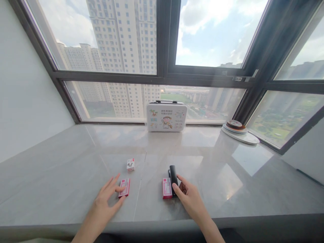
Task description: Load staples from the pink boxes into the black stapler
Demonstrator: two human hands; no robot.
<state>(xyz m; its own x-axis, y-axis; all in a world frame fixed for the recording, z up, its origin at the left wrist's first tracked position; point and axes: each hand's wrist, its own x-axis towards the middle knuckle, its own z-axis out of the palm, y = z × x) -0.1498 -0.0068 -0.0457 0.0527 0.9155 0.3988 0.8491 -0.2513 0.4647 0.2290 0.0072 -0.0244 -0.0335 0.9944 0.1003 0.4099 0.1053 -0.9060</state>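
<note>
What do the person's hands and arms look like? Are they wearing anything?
The left hand and the right hand are both bare: no gloves, no rings, and no watch or bracelet at the wrists. No sleeves show either. Both arms are uncovered all the way down to the bottom edge of the picture.

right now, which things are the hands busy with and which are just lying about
In use:
pink box at the left hand
black stapler and second pink box at the right hand

Lying about:
small white box
cartoon case at the back
stack of plates
</note>
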